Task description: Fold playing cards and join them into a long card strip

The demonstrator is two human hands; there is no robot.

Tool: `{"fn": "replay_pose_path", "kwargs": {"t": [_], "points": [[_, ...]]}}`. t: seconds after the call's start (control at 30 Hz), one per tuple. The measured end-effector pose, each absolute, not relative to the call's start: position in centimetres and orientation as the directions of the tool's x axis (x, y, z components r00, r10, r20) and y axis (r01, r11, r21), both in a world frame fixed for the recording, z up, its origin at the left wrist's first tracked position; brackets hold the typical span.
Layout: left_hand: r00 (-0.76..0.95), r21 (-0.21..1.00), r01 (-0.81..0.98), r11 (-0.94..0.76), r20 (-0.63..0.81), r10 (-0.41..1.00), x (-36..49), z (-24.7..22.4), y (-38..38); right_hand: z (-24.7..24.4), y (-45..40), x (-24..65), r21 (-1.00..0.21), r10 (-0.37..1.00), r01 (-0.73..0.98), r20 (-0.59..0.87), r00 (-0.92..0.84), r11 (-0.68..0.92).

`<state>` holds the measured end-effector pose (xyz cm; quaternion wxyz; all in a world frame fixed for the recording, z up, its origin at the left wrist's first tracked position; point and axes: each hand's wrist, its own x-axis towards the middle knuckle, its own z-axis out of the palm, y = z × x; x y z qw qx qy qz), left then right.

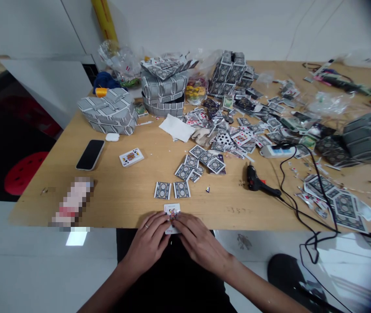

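A face-up playing card (172, 208) lies at the table's front edge. My left hand (151, 234) has its fingers closed on the card's left side, and a ring shows on one finger. From the right, my right hand (200, 243) grips the opposite side, its fingertips over the picture. My fingers cover the card's side edges. Just beyond are two small cards with patterned backs up, a left one (162, 190) and a right one (182, 189), lying apart. Behind them sits a loose pile of patterned cards (192, 165).
A card deck (131, 157), a phone (90, 154) and a blurred-out item (74, 198) lie leftward. To the right are a glue gun (257, 180), its cable and a power strip (278, 151). Woven card boxes (108, 112) and scattered cards (240, 137) stand farther back.
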<state>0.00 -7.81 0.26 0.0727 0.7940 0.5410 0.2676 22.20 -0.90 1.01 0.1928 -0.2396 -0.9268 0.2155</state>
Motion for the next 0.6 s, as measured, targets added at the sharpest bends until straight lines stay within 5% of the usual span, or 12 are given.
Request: {"fn": "replay_pose_path", "kwargs": {"t": [0.6], "points": [[0.345,0.385,0.813,-0.437,0.286,0.894,-0.2,0.3,-6.9,0.8,1.1,23.0,-0.534,0.493,0.287,0.295,-0.818,0.795]]}}
